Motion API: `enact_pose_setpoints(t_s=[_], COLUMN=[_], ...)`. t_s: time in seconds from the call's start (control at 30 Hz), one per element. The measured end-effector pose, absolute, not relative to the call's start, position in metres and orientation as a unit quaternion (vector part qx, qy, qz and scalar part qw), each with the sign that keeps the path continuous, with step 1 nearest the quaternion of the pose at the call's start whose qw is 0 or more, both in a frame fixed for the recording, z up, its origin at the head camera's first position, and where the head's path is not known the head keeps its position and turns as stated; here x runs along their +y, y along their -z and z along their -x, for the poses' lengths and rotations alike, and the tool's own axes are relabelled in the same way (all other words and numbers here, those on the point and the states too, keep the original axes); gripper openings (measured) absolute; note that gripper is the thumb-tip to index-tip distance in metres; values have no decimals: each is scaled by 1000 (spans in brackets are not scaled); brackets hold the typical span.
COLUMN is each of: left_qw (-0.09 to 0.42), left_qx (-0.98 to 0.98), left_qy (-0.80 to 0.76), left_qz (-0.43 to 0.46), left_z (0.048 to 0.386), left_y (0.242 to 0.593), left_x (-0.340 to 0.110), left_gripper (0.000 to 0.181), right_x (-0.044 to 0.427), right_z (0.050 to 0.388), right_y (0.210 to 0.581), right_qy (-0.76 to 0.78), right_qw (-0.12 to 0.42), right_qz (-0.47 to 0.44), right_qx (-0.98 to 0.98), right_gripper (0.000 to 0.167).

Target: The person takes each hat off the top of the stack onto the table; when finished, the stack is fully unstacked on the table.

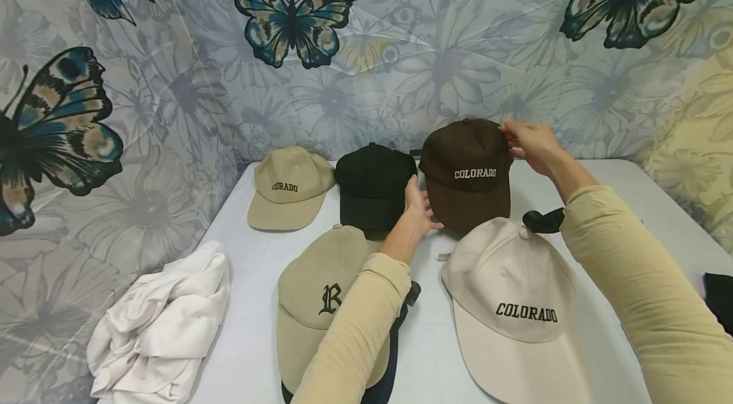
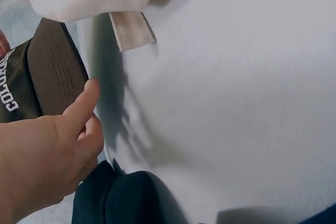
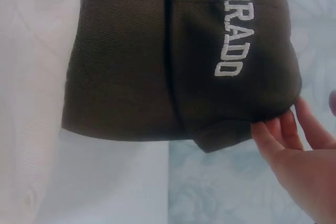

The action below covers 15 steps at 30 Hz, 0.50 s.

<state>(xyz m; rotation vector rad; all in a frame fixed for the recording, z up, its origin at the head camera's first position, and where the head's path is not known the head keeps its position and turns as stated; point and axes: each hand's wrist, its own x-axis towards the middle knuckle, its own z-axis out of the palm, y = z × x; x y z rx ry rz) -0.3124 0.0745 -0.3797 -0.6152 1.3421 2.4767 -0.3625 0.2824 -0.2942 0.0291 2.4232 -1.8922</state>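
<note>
- Brown cap (image 1: 466,165) with COLORADO across the front is the thing being handled: far edge of the table (image 1: 424,302), right end of the back row, brim toward the wearer. Can't tell if it's fully resting down.
- Right hand (image 1: 532,144) has fairly straight fingers, tips on the side of the crown, so more touching than gripping imo.
- Left hand (image 1: 413,214) is spread and relaxed, holding nothing, right by the brim. Can't tell if it's actually making contact.
- My read on the step: squaring up the brown cap in that row.
- Next move probably calls for light pressure on crown and brim, then fingers coming off without dragging it crooked.
- Just left of it, the black cap (image 1: 372,168) is really close to the left hand, so I'd watch for a bump. Small beige cap (image 1: 292,181) is past that.
- Nearer the camera: cream cap (image 1: 509,289) and tan cap (image 1: 312,283), the latter partly behind the left sleeve (image 1: 355,327).
</note>
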Motion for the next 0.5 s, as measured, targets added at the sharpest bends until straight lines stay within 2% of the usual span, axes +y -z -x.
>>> enact_pose_setpoints(t_s=[0.13,0.5], left_qw=[134,147], left_qx=[461,451], left_qy=[-851,-854], left_qz=[215,214], left_z=[314,317], left_y=[382,385], left_x=[76,82], left_gripper=[68,69], right_x=[285,293], right_z=[363,364], right_y=[298,306], right_qy=[617,614], right_qw=[34,32], right_qz=[-13,-13], right_qx=[786,789], right_gripper=[65,68])
